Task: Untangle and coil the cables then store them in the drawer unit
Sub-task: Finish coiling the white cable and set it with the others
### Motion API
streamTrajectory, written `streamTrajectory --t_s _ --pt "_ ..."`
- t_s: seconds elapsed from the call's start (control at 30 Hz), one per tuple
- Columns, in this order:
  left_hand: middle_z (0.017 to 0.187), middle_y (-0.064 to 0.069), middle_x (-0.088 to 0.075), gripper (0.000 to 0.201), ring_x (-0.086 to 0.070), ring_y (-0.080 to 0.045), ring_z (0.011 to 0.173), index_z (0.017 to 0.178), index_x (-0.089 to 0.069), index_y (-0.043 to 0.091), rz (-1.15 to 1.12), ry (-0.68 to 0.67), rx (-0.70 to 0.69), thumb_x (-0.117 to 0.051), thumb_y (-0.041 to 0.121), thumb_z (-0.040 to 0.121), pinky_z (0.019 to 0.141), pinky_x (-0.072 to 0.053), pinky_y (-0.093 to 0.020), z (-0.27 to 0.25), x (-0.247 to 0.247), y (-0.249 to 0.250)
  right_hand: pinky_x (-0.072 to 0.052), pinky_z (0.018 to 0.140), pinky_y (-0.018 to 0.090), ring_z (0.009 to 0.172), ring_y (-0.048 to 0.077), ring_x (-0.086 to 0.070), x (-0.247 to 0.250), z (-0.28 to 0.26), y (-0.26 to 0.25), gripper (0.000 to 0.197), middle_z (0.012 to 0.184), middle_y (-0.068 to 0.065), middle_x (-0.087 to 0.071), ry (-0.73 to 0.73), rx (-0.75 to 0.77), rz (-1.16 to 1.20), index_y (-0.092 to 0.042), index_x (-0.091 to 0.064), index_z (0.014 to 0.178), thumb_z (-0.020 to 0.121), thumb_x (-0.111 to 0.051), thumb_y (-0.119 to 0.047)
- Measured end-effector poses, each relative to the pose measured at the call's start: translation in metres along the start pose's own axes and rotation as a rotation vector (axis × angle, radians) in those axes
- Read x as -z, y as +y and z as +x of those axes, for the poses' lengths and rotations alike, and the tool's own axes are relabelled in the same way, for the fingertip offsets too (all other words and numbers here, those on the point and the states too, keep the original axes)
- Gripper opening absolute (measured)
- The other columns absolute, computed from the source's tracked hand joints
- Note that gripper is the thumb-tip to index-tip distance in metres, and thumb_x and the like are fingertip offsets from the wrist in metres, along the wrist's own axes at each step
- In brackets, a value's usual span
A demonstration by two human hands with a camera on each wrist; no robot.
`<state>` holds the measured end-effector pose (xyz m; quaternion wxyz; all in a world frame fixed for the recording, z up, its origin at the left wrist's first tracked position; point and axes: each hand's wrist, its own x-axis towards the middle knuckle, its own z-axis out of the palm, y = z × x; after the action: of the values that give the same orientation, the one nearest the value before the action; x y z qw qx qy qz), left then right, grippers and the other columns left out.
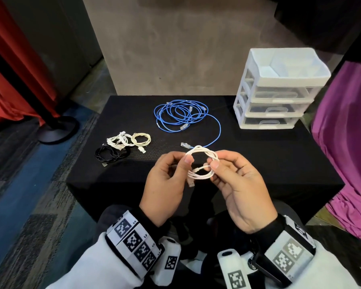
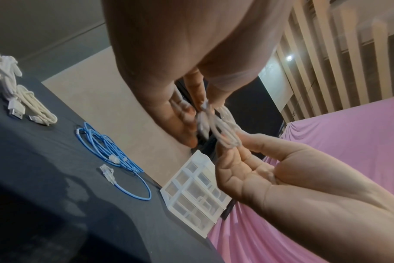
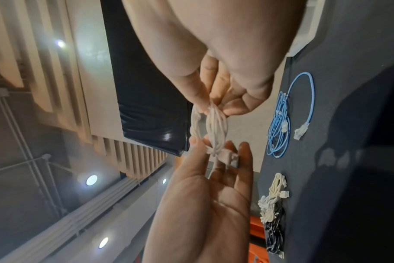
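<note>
A small white cable coil (image 1: pixel 201 176) is held up over the near edge of the black table (image 1: pixel 258 159). My left hand (image 1: pixel 186 163) pinches its left side and my right hand (image 1: pixel 216 160) pinches its right side. A plug end (image 1: pixel 191 183) hangs below the coil. In the left wrist view my left hand (image 2: pixel 205 106) grips the white coil (image 2: pixel 216 126). The right wrist view has my right hand (image 3: pixel 212 106) pinching the same coil (image 3: pixel 216 128). The white drawer unit (image 1: pixel 275 97) stands at the table's far right, its three clear drawers closed.
A loose blue network cable (image 1: pixel 181 113) lies in a tangle at the table's far middle, one end trailing toward me. White and cream coiled cables (image 1: pixel 129 140) and a black one (image 1: pixel 111 154) lie at the left. Purple cloth (image 1: pixel 346 142) hangs at the right.
</note>
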<state>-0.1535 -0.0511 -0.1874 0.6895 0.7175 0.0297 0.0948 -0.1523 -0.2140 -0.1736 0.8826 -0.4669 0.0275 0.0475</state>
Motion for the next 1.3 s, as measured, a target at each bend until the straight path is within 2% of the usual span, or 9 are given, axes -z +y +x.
streamTrajectory --t_s 0.17,0.37,0.63,0.73,0.83,0.93,1.07,1.17,1.3 --pt "0.086 -0.02 -0.07 0.021 -0.064 -0.026 0.074 0.093 -0.072 0.019 -0.032 -0.046 0.037 -0.064 0.038 0.098 0.081 -0.057 -0.061 0.0 0.0 0.005 -0.052 0.073 0.026 0.078 0.018 -0.06 -0.002 0.001 0.003 0.021 0.088 0.01 -0.069 -0.053 0.015 0.016 -0.011 -0.066 0.106 0.087 -0.07 -0.004" --pt "0.079 -0.01 -0.065 0.026 -0.06 -0.023 0.069 0.1 -0.066 0.0 -0.233 -0.114 0.166 -0.06 0.025 0.099 0.064 -0.055 -0.032 -0.002 0.0 0.008 -0.045 0.063 0.025 0.074 0.022 -0.047 0.001 0.003 0.0 0.025 0.08 0.009 -0.059 -0.133 -0.043 -0.028 -0.009 -0.06 0.121 0.099 -0.057 0.004" --pt "0.079 -0.008 -0.065 0.017 -0.063 -0.015 0.065 0.102 -0.064 0.003 -0.277 -0.16 0.221 -0.058 0.019 0.102 0.06 -0.055 -0.026 0.001 0.005 0.013 -0.045 0.067 0.024 0.077 0.018 -0.049 0.007 0.002 0.0 0.03 0.085 0.006 -0.061 -0.233 -0.012 -0.16 -0.005 -0.057 0.127 0.098 -0.061 0.0" --pt "0.081 -0.013 -0.067 0.017 -0.067 -0.018 0.069 0.102 -0.067 0.004 -0.247 -0.11 0.164 -0.062 0.019 0.1 0.062 -0.056 -0.029 0.001 0.005 0.014 -0.047 0.073 0.022 0.083 0.023 -0.045 0.011 0.004 0.003 0.03 0.093 0.012 -0.055 -0.25 -0.03 -0.316 -0.012 -0.066 0.122 0.095 -0.068 0.002" --pt "0.083 -0.014 -0.07 0.016 -0.068 -0.023 0.077 0.098 -0.07 0.008 -0.201 -0.077 0.084 -0.066 0.024 0.096 0.076 -0.059 -0.046 0.001 0.004 0.016 -0.045 0.071 0.027 0.086 0.024 -0.046 0.012 0.008 0.005 0.013 0.095 0.012 -0.053 -0.2 -0.102 -0.405 -0.012 -0.073 0.109 0.097 -0.071 -0.011" --pt "0.086 -0.016 -0.073 0.02 -0.069 -0.027 0.08 0.098 -0.071 0.009 -0.128 -0.055 -0.008 -0.069 0.029 0.094 0.085 -0.056 -0.055 0.001 0.003 0.02 -0.044 0.065 0.028 0.082 0.017 -0.055 0.013 0.007 0.009 0.029 0.092 0.01 -0.059 -0.209 -0.194 -0.399 -0.003 -0.07 0.109 0.096 -0.073 -0.029" --pt "0.086 -0.017 -0.074 0.021 -0.069 -0.028 0.079 0.098 -0.071 0.008 -0.105 -0.046 -0.018 -0.069 0.028 0.094 0.084 -0.058 -0.056 0.0 0.003 0.019 -0.044 0.067 0.029 0.074 0.014 -0.057 0.016 0.007 0.011 0.014 0.081 0.006 -0.064 -0.216 -0.183 -0.34 -0.003 -0.071 0.107 0.099 -0.069 -0.014" --pt "0.084 -0.018 -0.072 0.019 -0.069 -0.029 0.076 0.097 -0.07 0.005 -0.191 -0.038 0.079 -0.067 0.024 0.096 0.081 -0.059 -0.055 -0.001 0.002 0.016 -0.044 0.073 0.035 0.078 0.025 -0.053 0.019 0.007 0.01 0.008 0.084 0.011 -0.063 -0.241 -0.128 -0.443 0.002 -0.068 0.104 0.099 -0.062 0.002" --pt "0.082 -0.014 -0.07 0.019 -0.068 -0.023 0.075 0.1 -0.069 0.0 -0.294 -0.007 0.19 -0.063 0.019 0.098 0.072 -0.062 -0.04 -0.001 0.001 0.013 -0.037 0.081 0.044 0.084 0.029 -0.046 0.02 0.005 0.007 0.016 0.087 0.013 -0.061 -0.317 -0.1 -0.525 -0.001 -0.068 0.107 0.093 -0.063 -0.007"
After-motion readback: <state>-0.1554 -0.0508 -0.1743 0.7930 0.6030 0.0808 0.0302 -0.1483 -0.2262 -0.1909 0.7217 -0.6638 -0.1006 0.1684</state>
